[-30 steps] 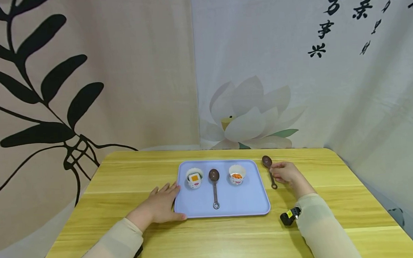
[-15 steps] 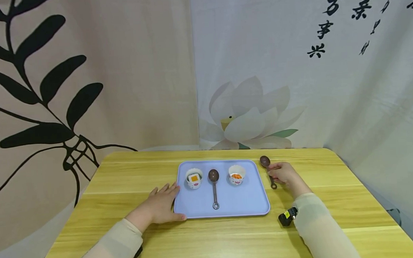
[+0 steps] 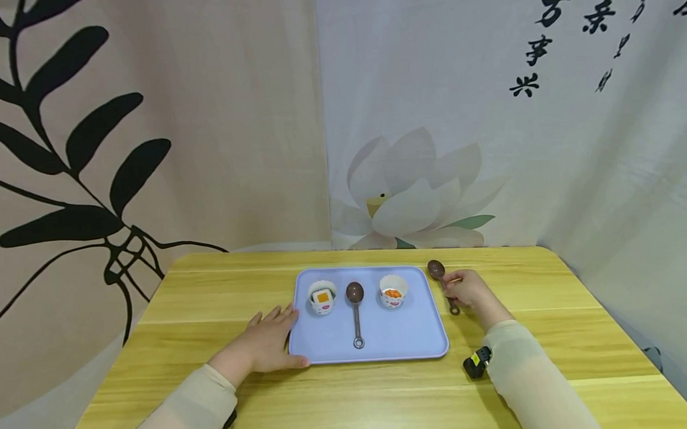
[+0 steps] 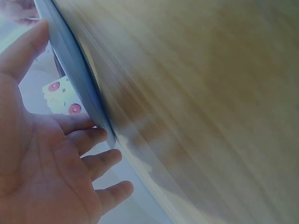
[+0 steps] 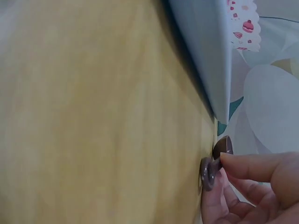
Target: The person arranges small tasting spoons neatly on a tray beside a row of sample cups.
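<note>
My left hand [image 3: 263,343] lies against the left side of the lilac tray [image 3: 326,337], thumb at its near edge and fingers spread. The left wrist view shows those fingers [image 4: 102,163] extended along the tray's rim. On the table, just right of the tray, my right hand [image 3: 468,290] pinches a brown spoon [image 3: 436,269] by its handle between thumb and fingers. Its bowl points away from me, tilted a little left. In the right wrist view the ring-shaped handle end [image 5: 208,173] shows close to the tabletop.
In the tray's middle lies a second brown spoon [image 3: 355,293]. On its left stands a small patterned cup [image 3: 324,310] with a white-and-orange square piece inside; on its right, another cup [image 3: 394,281] holds orange bits. A printed curtain [image 3: 258,116] hangs behind the wooden table [image 3: 374,399].
My right hand has shifted slightly left with the spoon, bringing the spoon's bowl closer to the tray's right edge. My left hand and the tray stay in place.
</note>
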`<state>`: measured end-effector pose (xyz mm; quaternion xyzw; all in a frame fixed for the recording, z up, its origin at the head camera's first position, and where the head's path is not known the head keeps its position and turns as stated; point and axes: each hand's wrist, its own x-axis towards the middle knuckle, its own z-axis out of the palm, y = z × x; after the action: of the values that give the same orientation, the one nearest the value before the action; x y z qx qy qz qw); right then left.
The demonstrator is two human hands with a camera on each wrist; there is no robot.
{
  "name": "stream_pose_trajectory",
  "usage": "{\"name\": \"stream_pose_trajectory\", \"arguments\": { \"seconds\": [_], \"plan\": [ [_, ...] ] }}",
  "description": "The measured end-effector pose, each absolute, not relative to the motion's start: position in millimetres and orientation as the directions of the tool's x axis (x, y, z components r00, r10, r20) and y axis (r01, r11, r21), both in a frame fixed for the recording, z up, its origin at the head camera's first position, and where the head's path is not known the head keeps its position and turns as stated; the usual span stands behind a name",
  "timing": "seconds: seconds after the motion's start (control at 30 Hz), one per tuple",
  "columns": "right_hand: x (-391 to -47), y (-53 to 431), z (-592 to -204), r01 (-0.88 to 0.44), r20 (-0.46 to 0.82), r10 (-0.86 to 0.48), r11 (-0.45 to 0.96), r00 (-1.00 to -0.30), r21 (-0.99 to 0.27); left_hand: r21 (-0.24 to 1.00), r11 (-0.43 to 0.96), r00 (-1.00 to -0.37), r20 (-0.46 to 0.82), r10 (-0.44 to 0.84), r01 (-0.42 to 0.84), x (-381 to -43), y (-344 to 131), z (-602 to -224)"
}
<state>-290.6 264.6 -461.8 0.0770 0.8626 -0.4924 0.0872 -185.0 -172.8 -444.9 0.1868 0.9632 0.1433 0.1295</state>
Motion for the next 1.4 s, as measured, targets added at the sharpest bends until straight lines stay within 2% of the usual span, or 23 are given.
{"name": "stream_pose_trajectory", "arguments": {
  "seconds": [0.7,1.4],
  "plan": [
    [-283,259,-458,0.266,-0.302,0.022,0.54,-0.953,-0.799,0.34,0.88,-0.893,-0.187,0.409,0.332,-183,-173,-443],
    [-265,265,-447,0.211,-0.278,-0.074,0.475,-0.958,-0.855,0.331,0.887,-0.895,-0.199,0.399,0.322,-184,-172,-444]
  ]
}}
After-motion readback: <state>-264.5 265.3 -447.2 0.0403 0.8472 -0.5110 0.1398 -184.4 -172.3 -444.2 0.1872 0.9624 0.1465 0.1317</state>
